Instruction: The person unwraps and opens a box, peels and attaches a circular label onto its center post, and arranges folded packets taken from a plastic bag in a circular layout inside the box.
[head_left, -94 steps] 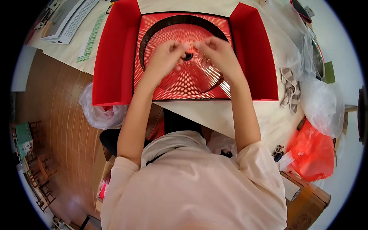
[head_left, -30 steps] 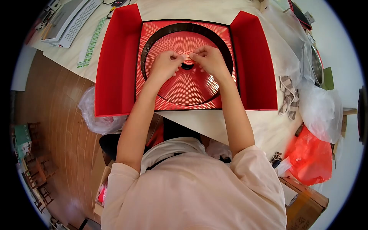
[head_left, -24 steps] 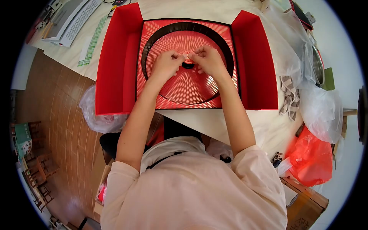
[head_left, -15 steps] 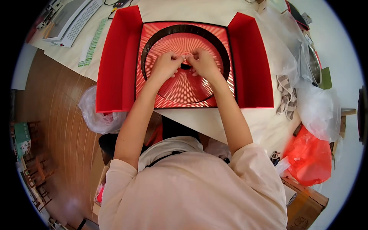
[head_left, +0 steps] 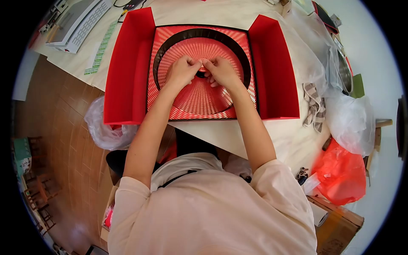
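A red box (head_left: 278,76) with two raised side flaps stands on the table. Inside it lies a patterned red and gold panel with a dark ring (head_left: 231,41) around a round recess. Over the middle of the recess, my left hand (head_left: 183,71) and my right hand (head_left: 220,71) meet at the fingertips. Both pinch a small red round piece (head_left: 202,68), mostly hidden by the fingers. A black spot at the recess centre shows just below the fingertips.
At the back left are a grey and white device (head_left: 80,25) and a green-white strip (head_left: 101,49). Clear plastic bags (head_left: 350,123), a striped cloth (head_left: 314,108) and a red bag (head_left: 342,174) lie on the right. Another plastic bag (head_left: 106,129) hangs below the table's left edge.
My right hand has moved left, so both hands' fingertips now nearly touch and cover more of the small red piece. The box appears slightly further left in view.
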Motion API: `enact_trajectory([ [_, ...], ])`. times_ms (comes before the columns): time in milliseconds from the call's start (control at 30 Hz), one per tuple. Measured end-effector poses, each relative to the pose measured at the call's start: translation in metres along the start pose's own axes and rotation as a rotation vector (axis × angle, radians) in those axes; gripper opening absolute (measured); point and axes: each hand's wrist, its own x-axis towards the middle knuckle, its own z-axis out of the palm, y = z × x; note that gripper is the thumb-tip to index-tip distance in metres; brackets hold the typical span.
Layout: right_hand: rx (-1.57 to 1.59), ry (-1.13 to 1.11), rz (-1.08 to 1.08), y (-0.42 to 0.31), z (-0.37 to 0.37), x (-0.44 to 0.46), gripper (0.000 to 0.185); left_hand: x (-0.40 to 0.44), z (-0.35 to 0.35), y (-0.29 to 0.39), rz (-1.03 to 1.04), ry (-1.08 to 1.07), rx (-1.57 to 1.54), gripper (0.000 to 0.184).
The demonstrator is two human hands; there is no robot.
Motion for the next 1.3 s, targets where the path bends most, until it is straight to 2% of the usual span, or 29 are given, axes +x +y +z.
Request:
enact_trajectory([
  [133,-0.116,0.038,-0.033,0.010,0.010,0.004,0.041,0.000,0.004,-0.003,-0.009,-0.057,-0.047,0.033],
  [233,-0.276,0.048,-0.044,-0.001,0.013,0.000,0.040,-0.003,0.012,-0.001,0.109,0.098,0.292,0.032],
  [300,-0.381,0.039,-0.053,0.004,0.013,0.001,0.039,-0.014,0.014,0.010,0.111,0.160,0.361,0.034],
  [367,-0.422,0.225,-0.347,0.032,0.015,0.014,0.039,-0.027,0.011,0.016,0.102,0.217,0.387,0.037],
  [433,-0.409,0.519,-0.214,-0.021,0.007,-0.035,0.036,-0.055,0.000,0.030,0.289,0.400,0.404,0.043],
  [500,-0.174,0.671,-0.483,-0.024,-0.001,-0.053,0.026,-0.098,-0.020,0.043,0.299,0.448,0.314,0.039],
  [567,0.102,0.584,-0.664,-0.036,0.004,-0.088,0.016,-0.138,-0.035,0.029,0.777,0.428,0.099,0.025],
  [600,0.190,0.607,-0.762,-0.042,0.017,-0.105,0.012,-0.160,-0.044,0.016,0.754,0.430,0.102,0.025],
  [667,0.167,0.504,-0.955,-0.043,0.047,-0.144,0.011,-0.209,-0.067,-0.020,0.863,0.341,0.105,0.013],
  [700,0.183,0.440,-1.092,-0.041,0.070,-0.157,0.010,-0.230,-0.076,-0.038,0.791,0.366,0.105,0.010],
  [767,0.268,0.018,-1.364,-0.049,0.128,-0.182,0.012,-0.266,-0.083,-0.093,0.526,0.460,0.066,0.014],
  [833,0.102,-0.382,-1.452,-0.060,0.192,-0.193,0.016,-0.302,-0.091,-0.143,0.270,0.562,-0.053,0.015],
  [867,0.029,-0.475,-1.402,-0.055,0.223,-0.188,0.018,-0.317,-0.092,-0.166,0.245,0.683,-0.022,0.013],
  [900,-0.056,-0.567,-1.351,-0.043,0.257,-0.182,0.020,-0.335,-0.094,-0.186,0.208,0.717,-0.024,0.013],
  [967,-0.063,-0.609,-0.973,-0.025,0.321,-0.172,0.019,-0.360,-0.098,-0.223,-0.196,0.831,-0.160,0.012],
  [1000,-0.059,-0.612,-0.838,-0.011,0.351,-0.159,0.016,-0.367,-0.098,-0.242,-0.210,0.942,-0.199,0.012],
  [1033,-0.114,-0.599,-0.746,0.004,0.381,-0.143,0.014,-0.370,-0.104,-0.264,-0.247,0.958,-0.226,0.012],
  [1100,-0.118,-0.637,-0.576,0.050,0.442,-0.095,0.013,-0.372,-0.105,-0.301,-0.471,1.011,-0.393,0.012],
  [1133,-0.101,-0.664,-0.460,0.064,0.470,-0.076,0.013,-0.365,-0.110,-0.319,-0.416,1.081,-0.444,0.012],
  [1167,-0.086,-0.706,-0.305,0.063,0.487,-0.063,0.014,-0.357,-0.119,-0.332,-0.431,1.063,-0.470,0.013],
  [1267,-0.153,-0.584,-0.451,0.136,0.557,0.016,0.019,-0.318,-0.156,-0.371,-0.466,1.003,-0.605,0.015],
  [1300,-0.177,-0.589,-0.427,0.139,0.571,0.030,0.019,-0.298,-0.170,-0.384,-0.487,1.005,-0.637,0.015],
])
